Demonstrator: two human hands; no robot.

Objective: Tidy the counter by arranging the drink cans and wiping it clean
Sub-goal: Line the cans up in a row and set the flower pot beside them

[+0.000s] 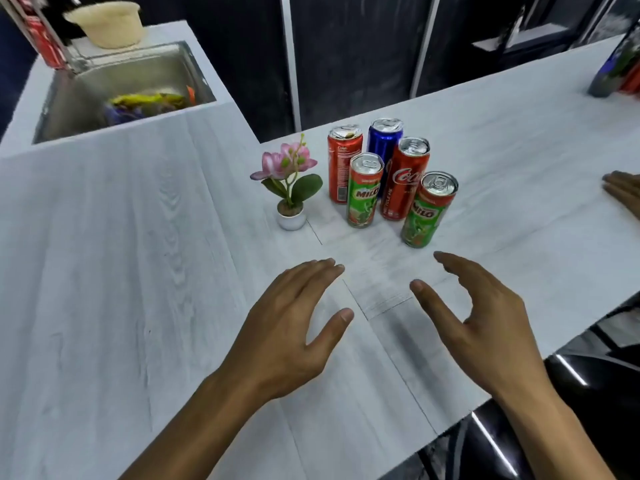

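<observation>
Five drink cans [398, 199] stand upright in a tight cluster on the white counter [138, 271], just beside the potted flower [291, 188], on its side away from the sink [138, 74]. Closest to the flower are a red can [343, 168] and, in front of it, a green Milo can [364, 194]. A blue can [382, 143] stands at the back, then a red Coca-Cola can [403, 174], and farthest from the flower a second Milo can [427, 213]. The cans look pressed close, and any gaps between them cannot be made out.

On the near side of the flower, the left hand [287, 327] and right hand [485, 317] are spread apart over the counter, fingers stretched and relaxed, holding nothing. Whether they touch the surface cannot be told. Well past the cans from the flower, another hand [623, 192] lies at the frame edge. The sink holds colourful wrappers [145, 100], blurred.
</observation>
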